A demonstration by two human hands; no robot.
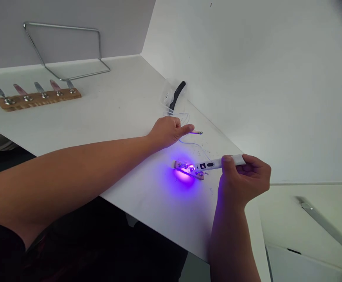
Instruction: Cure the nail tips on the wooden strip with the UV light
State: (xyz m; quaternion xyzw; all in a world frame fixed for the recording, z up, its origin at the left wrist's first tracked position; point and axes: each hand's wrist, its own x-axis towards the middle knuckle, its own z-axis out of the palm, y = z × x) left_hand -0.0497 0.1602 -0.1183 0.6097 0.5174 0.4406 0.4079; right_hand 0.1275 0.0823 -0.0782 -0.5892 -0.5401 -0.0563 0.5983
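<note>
My right hand (243, 182) is closed around a white handheld UV nail lamp (217, 163) with a small display and a dark button. Its lit end shines violet onto a small stand (198, 175) lying on the table, which carries a row of metal holders; whether nail tips sit on them is lost in the glare. My left hand (169, 131) is closed above and to the left of that stand, around a slim metallic tool (196, 132). Only the tool's rounded end shows past my thumb; the rest is hidden in my fingers.
A wooden stand (38, 102) with grey and pink nail tips lies at the left. Behind it is a bent metal wire frame (62, 26). A black curved handle (177, 96), clear plastic packaging (166, 97) and a thin white cable (185, 116) lie beyond my left hand, beside the white wall.
</note>
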